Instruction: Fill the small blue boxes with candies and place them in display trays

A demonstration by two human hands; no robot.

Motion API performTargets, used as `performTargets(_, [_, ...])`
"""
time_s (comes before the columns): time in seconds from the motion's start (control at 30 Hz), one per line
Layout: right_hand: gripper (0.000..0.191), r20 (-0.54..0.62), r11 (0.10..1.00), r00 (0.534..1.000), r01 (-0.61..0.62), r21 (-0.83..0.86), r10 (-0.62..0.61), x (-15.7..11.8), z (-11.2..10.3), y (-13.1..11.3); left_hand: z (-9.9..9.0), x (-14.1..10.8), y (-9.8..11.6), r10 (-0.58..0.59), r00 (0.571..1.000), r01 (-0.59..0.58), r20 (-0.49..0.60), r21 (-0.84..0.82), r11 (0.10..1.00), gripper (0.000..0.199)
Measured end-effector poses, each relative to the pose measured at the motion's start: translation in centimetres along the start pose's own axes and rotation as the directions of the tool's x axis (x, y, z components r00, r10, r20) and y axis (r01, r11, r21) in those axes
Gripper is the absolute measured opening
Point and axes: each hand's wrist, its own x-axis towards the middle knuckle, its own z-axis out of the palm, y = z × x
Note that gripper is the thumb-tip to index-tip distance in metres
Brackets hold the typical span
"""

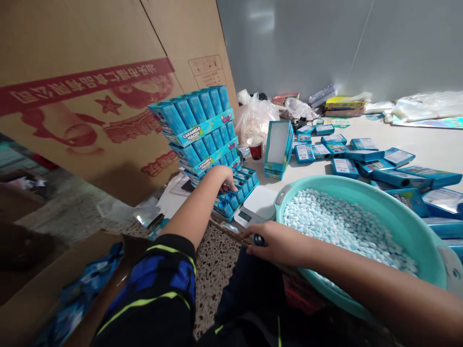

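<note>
Turquoise tub (398, 220) beside scale (261, 201) | right fingers (258, 229) hold dark item (259, 240) | left fingers (230, 182), grip unclear

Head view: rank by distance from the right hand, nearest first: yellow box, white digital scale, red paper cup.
From the right hand:
1. White digital scale: just ahead, slightly to the left.
2. Red paper cup: further ahead, beyond the scale.
3. Yellow box: farthest, at the back, off to the right.
</note>
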Motion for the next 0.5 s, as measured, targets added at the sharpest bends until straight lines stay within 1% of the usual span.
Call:
performTargets(0.1, [0.039, 0.0, 1.0, 1.0, 0.012, 0.016, -0.012, -0.1, 0.0, 0.2, 0.1, -1.0, 0.1, 0.01, 1.0, -0.01, 0.014, -0.037, 0.999, 0.038])
performTargets(0.13, [0.038, 0.001, 0.999, 1.0, 0.017, 0.031, -0.017, -0.1, 0.1, 0.2, 0.4, -1.8, 0.0, 0.028, 0.999, -0.029, -0.016, -0.064, 0.998, 0.034])
performTargets(0.2, [0.036, -0.013, 0.998, 1.0, 0.016, 0.059, -0.016, -0.1, 0.4, 0.5, 1.6, -4.2, -0.6, 0.084, 0.987, -0.101, -0.134, -0.129, 0.986, 0.025])
performTargets(0.23, [0.035, -0.026, 0.998, 1.0, 0.01, 0.069, -0.008, 0.0, 0.6, 0.7, 2.7, -5.7, -1.0, 0.118, 0.969, -0.154, -0.218, -0.159, 0.975, 0.02])
performTargets(0.3, [0.036, -0.06, 0.997, 0.998, -0.011, 0.072, 0.016, 0.2, 1.1, 1.2, 5.6, -8.9, -1.8, 0.173, 0.902, -0.271, -0.395, -0.21, 0.939, 0.012])
performTargets(0.33, [0.038, -0.076, 0.997, 0.997, -0.02, 0.069, 0.025, 0.4, 1.4, 1.4, 7.3, -10.5, -2.1, 0.181, 0.869, -0.316, -0.461, -0.234, 0.919, 0.014])
performTargets(0.37, [0.042, -0.09, 0.997, 0.995, -0.03, 0.066, 0.036, 0.5, 1.7, 1.7, 9.1, -11.9, -2.4, 0.197, 0.826, -0.387, -0.528, -0.277, 0.88, 0.018])
performTargets(0.4, [0.046, -0.098, 0.997, 0.994, -0.04, 0.066, 0.047, 0.7, 2.1, 1.9, 10.8, -13.2, -2.6, 0.222, 0.759, -0.54, -0.612, -0.401, 0.74, 0.024])
performTargets(0.43, [0.049, -0.1, 0.996, 0.994, -0.042, 0.075, 0.049, 0.8, 2.3, 2.1, 12.2, -14.3, -2.7, 0.234, 0.727, -0.636, -0.646, -0.504, 0.585, 0.03])
performTargets(0.47, [0.05, -0.096, 0.995, 0.995, -0.026, 0.094, 0.035, 0.9, 2.6, 2.3, 13.4, -15.2, -2.7, 0.275, 0.723, -0.678, -0.634, -0.576, 0.456, 0.038])
performTargets(0.5, [0.049, -0.094, 0.992, 0.996, 0.011, 0.123, 0.001, 1.0, 2.8, 2.4, 14.3, -16.0, -2.7, 0.345, 0.723, -0.691, -0.599, -0.616, 0.379, 0.045])
